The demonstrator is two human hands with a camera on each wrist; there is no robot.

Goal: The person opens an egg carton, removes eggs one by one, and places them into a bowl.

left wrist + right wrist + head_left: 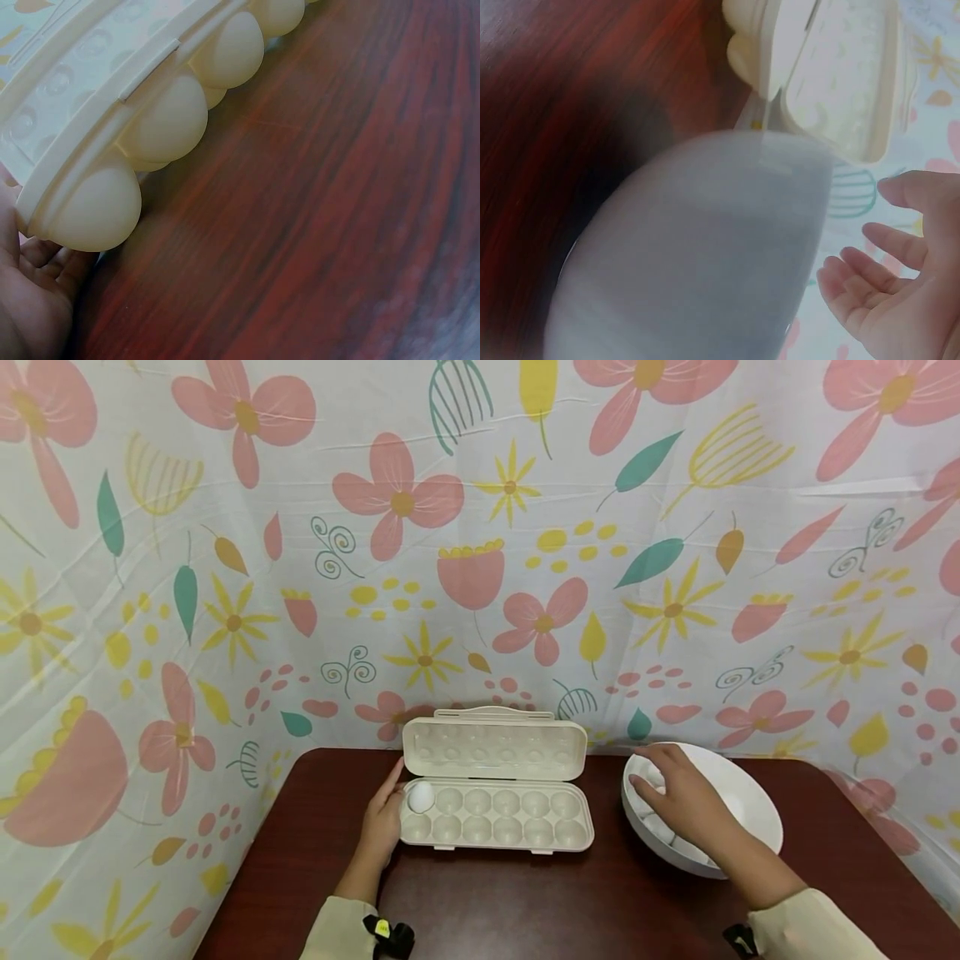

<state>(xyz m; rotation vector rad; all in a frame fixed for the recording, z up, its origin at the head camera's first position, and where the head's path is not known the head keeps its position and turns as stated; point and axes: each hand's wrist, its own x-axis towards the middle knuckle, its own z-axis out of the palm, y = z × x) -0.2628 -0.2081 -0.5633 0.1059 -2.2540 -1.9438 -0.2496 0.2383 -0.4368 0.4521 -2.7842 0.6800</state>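
Note:
A cream plastic egg box (497, 843) lies with its lid raised on the table. One white egg (422, 797) sits in its back-left cup; the other cups hold nothing. My left hand (383, 814) grips the box's left end, and in the left wrist view its fingers (64, 270) curl below the rim. To the right stands a white bowl (750, 793) with several white eggs (660, 831), partly hidden by my right hand (686, 797). That hand hovers over the bowl, and in the right wrist view its fingers are spread, loosely bent, holding nothing.
The dark red-brown wooden table (480, 902) carries both the box and the bowl. Behind it hangs a white flower-patterned cloth (480, 652), close to the raised lid (495, 750) and the bowl's far rim.

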